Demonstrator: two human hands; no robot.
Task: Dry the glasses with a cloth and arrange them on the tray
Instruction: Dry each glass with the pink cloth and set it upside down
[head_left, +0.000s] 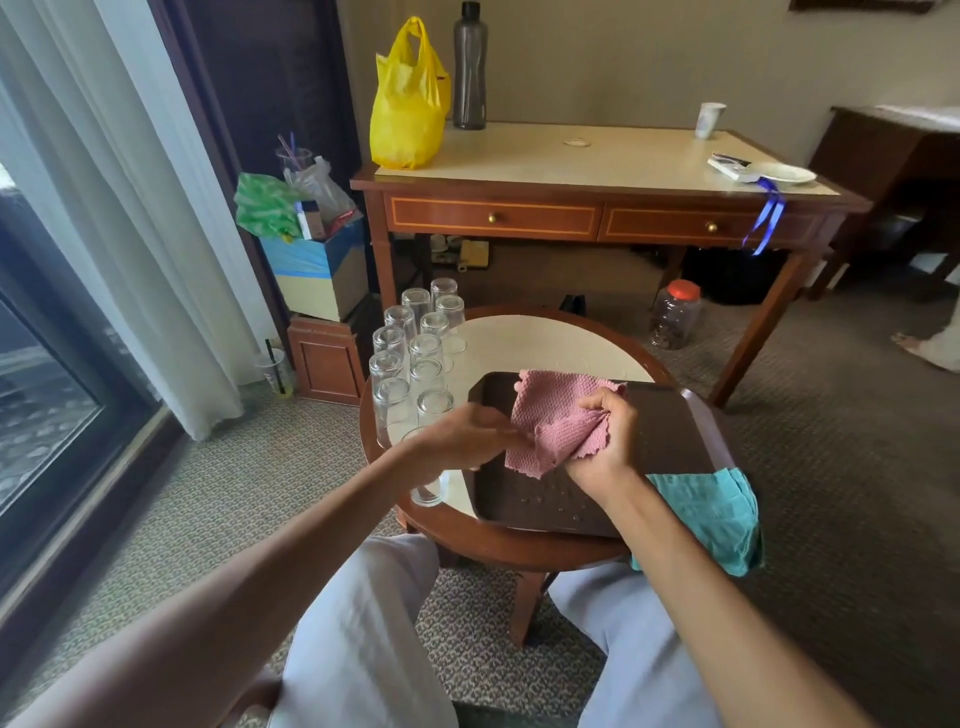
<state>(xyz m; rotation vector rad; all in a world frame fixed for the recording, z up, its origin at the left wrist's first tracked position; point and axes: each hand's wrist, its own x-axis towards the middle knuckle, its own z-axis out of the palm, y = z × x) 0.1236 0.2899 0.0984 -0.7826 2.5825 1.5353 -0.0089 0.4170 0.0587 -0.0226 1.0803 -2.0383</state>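
A pink cloth (550, 423) is held up over the left part of the dark tray (675, 436), between both hands. The grip of the right hand (605, 434) is curled shut round the cloth's bunched right edge, so the cloth fans out leftward from the fist. The cloth's left edge is met by the fingers of the left hand (462, 431). That hand is blurred, and whether the edge is pinched or only touched cannot be told.

The tray is set on the right side of the round table (545, 338), with water drops (545, 496) seen on its near floor. No glass is seen on it.

The glasses (410, 358) are stood upside down on the table's left side, just beside the tray, in two rows running away from the person. Eleven can be counted there. A twelfth glass (430, 491) is partly hidden beneath the left wrist, at the near end.

One teal cloth (719, 514) is draped over the table's right edge, by the tray's near corner.
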